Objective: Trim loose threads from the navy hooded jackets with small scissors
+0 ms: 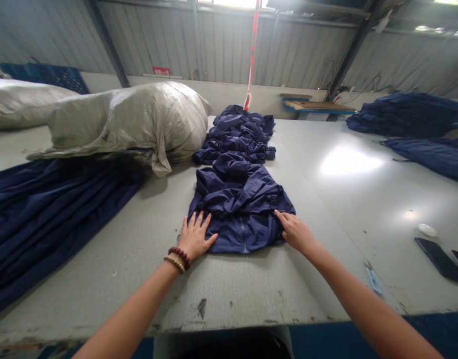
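A navy garment point(229, 232) lies directly in front of you on a pale surface point(229, 294), between your two hands. Its near part is fairly flat, with a zip point(243, 232) running toward you down the middle; the far part is heaped in loose folds.

Your left hand point(195, 238) has an open grip: palm down, fingers spread over the garment's left side, probably to steady the thin cloth against sliding. Your right hand point(298, 233) rests at the right side, index finger extended along a gathered edge, the others curled under. That placing seems to control the edge opposite your left hand; whether its grip pinches any cloth, you cannot tell from this view.

Just beyond is a crumpled navy pile point(240, 134), set in line with the garment, perhaps for easy reach. A big pale sack point(139, 119) partly covers navy cloth point(53, 209) on your left. A light-blue cutting tool point(373, 279) and dark phone point(440, 259) lie to your right, apart from the fabric.
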